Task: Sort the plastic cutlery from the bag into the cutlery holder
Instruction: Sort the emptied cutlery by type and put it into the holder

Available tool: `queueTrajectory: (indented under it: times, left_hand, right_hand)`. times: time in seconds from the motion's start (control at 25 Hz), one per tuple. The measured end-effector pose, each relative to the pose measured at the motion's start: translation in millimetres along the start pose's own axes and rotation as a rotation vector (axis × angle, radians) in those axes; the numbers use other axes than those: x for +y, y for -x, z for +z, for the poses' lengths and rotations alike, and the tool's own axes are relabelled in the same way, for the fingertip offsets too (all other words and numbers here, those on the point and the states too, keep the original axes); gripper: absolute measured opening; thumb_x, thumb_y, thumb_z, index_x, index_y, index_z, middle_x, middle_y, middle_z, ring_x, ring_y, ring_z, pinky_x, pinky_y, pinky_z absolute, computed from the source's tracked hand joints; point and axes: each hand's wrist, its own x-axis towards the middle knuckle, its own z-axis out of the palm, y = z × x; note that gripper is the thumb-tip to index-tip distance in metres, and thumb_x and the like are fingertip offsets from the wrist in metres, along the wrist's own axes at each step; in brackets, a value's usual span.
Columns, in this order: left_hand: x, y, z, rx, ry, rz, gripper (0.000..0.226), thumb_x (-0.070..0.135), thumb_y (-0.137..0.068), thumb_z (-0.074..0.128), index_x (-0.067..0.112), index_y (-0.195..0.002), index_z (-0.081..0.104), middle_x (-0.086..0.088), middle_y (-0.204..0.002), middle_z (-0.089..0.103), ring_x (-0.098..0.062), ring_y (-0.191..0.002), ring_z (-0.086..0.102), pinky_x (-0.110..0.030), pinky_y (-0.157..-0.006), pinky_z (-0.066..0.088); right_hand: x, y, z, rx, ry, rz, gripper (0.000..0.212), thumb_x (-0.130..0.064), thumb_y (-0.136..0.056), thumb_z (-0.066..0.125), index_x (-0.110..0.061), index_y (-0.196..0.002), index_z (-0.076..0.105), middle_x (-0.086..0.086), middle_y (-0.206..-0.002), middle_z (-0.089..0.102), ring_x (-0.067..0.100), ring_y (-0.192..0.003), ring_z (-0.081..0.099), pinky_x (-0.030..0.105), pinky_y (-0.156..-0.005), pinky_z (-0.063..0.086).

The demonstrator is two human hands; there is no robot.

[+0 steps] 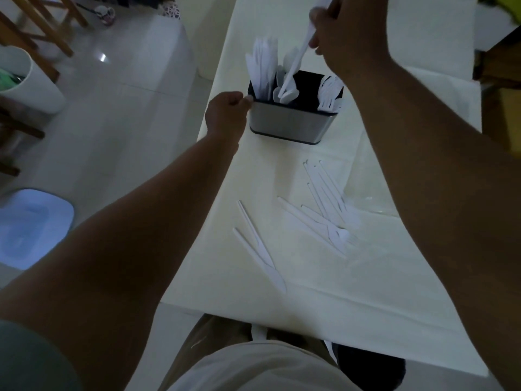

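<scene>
A steel cutlery holder [290, 124] with a black inside stands on the white table [324, 292]. Knives stand in its left compartment, spoons in the middle, forks [329, 94] on the right. My left hand [227, 114] grips the holder's left rim. Raised above the holder, my right hand [344, 32] pinches a white plastic spoon [293, 70] by the handle, its bowl down in the middle compartment. Two knives [259, 249] lie loose near the table's front left. A pile of mixed cutlery [327, 210] lies to their right. A clear plastic bag [369, 198] lies beside the pile.
The table's left edge runs close to the holder. A white bin [28, 80] and wooden chair legs [42, 29] stand on the tiled floor at the left. A light blue stool [31, 227] sits lower left.
</scene>
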Motion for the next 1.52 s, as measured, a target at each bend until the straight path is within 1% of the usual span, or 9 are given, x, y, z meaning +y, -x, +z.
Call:
queueTrajectory:
  times: [0.28,0.48,0.64,0.84,1.0,1.16,1.24,1.36,1.52]
  left_hand:
    - [8,2,3,-0.076,0.107,-0.098,0.024,0.024,-0.086,0.068,0.026,-0.062,0.065,-0.007,-0.085,0.067,-0.021,-0.082,0.063,-0.041,-0.088,0.055]
    - [9,1,2,-0.083,0.149,-0.141,0.016,0.022,-0.089,0.069,0.025,-0.073,0.066,0.000,-0.085,0.069,-0.021,-0.094,0.068,-0.034,-0.088,0.056]
    - [8,-2,2,-0.098,0.159,-0.165,0.007,0.024,-0.088,0.071,0.023,-0.083,0.067,0.002,-0.087,0.070,-0.022,-0.099,0.069,-0.034,-0.087,0.056]
    - [9,0,2,-0.091,0.146,-0.171,0.015,0.023,-0.087,0.072,0.025,-0.074,0.066,0.004,-0.081,0.068,-0.023,-0.097,0.070,-0.035,-0.087,0.056]
    - [7,-4,1,-0.095,0.022,-0.099,0.028,0.026,-0.086,0.069,0.023,-0.058,0.067,-0.002,-0.080,0.069,-0.022,-0.085,0.068,-0.041,-0.091,0.054]
    - [-8,9,1,-0.010,-0.321,0.084,0.023,0.037,-0.077,0.062,0.016,-0.068,0.064,0.001,-0.073,0.062,-0.017,-0.078,0.058,-0.025,-0.075,0.045]
    - [-26,34,9,0.041,-0.529,0.194,0.022,0.037,-0.084,0.062,0.018,-0.089,0.074,0.000,-0.094,0.072,-0.016,-0.093,0.064,-0.018,-0.077,0.036]
    - [-55,77,34,-0.156,-0.628,0.344,0.025,0.032,-0.089,0.064,0.017,-0.107,0.074,0.000,-0.112,0.072,-0.016,-0.105,0.065,-0.014,-0.085,0.034]
    - [-86,119,68,-0.586,-0.835,0.596,0.027,0.028,-0.091,0.062,0.018,-0.115,0.070,-0.005,-0.113,0.068,-0.023,-0.108,0.061,-0.030,-0.095,0.043]
  right_hand:
    - [2,-3,-5,0.087,-0.145,-0.090,0.024,-0.022,-0.096,0.041,-0.018,-0.075,0.053,0.008,-0.065,0.062,0.003,-0.055,0.062,0.038,-0.068,0.057]
    - [-14,9,36,-0.189,0.189,-0.351,0.030,-0.017,-0.099,0.042,-0.011,-0.121,0.062,0.011,-0.098,0.070,0.019,-0.087,0.068,0.031,-0.079,0.055]
    - [-5,14,51,-0.300,0.461,-0.404,0.031,-0.016,-0.098,0.051,-0.017,-0.123,0.069,0.014,-0.121,0.066,0.032,-0.113,0.061,0.037,-0.094,0.047]
    - [-9,22,54,-0.223,0.475,-0.349,0.023,-0.019,-0.093,0.058,-0.009,-0.114,0.057,0.014,-0.102,0.068,0.032,-0.095,0.063,0.032,-0.071,0.038]
    - [-8,30,33,-0.103,0.337,-0.299,0.028,-0.034,-0.090,0.059,-0.015,-0.111,0.061,0.005,-0.100,0.070,0.020,-0.094,0.065,0.030,-0.077,0.047]
    - [33,72,-16,-0.041,0.190,-0.207,0.028,-0.038,-0.086,0.058,-0.015,-0.097,0.069,-0.003,-0.086,0.070,0.009,-0.079,0.062,0.024,-0.077,0.050]
    - [67,113,-34,-0.092,0.176,-0.121,0.020,-0.033,-0.086,0.063,-0.015,-0.091,0.072,-0.004,-0.080,0.070,0.006,-0.071,0.060,0.020,-0.071,0.047]
    - [118,179,-39,-0.214,0.244,0.046,0.015,-0.031,-0.085,0.065,-0.020,-0.088,0.074,0.001,-0.078,0.074,0.017,-0.073,0.069,0.026,-0.070,0.052]
    - [160,247,-22,-0.414,0.483,0.152,0.020,-0.032,-0.089,0.065,-0.021,-0.102,0.075,0.008,-0.101,0.072,0.032,-0.095,0.067,0.037,-0.081,0.053]
